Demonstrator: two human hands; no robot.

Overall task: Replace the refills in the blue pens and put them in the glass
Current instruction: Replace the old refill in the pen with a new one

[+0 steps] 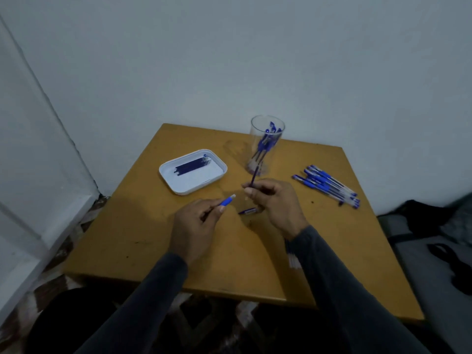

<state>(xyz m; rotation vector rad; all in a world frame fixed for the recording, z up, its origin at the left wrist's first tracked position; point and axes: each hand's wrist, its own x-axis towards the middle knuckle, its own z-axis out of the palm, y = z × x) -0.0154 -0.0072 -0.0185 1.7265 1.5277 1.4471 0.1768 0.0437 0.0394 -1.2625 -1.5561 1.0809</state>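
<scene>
The left hand [196, 226] hovers over the middle of the tabletop [127, 238], thumb and forefinger pinched on a pen barrel [226, 201] whose blue grip and pale open end point up and to the right. The right hand [274, 203] is just beside it, fingers curled and pinching a thin dark refill [253, 178] that sticks up toward the far edge, its upper end showing in front of the base of the glass. The two hands are apart, and so are the barrel and the refill.

A small blue pen part [248, 211] lies on the tabletop between the hands, partly under the right palm (whether it is a cap or a tip piece I cannot tell).

The glass [267, 145] stands upright near the far edge, right of centre, with several blue pens [265, 143] leaning inside it. A white tray [192, 171] sits to its left, toward the far-left corner, holding a row of dark refills [192, 166] side by side. A loose bunch of blue pens [328, 186] lies near the right edge, well apart from the glass. Some more pale pen-like pieces [293, 259] show beside the right sleeve [344, 290], blurred, nearer the front edge.
</scene>
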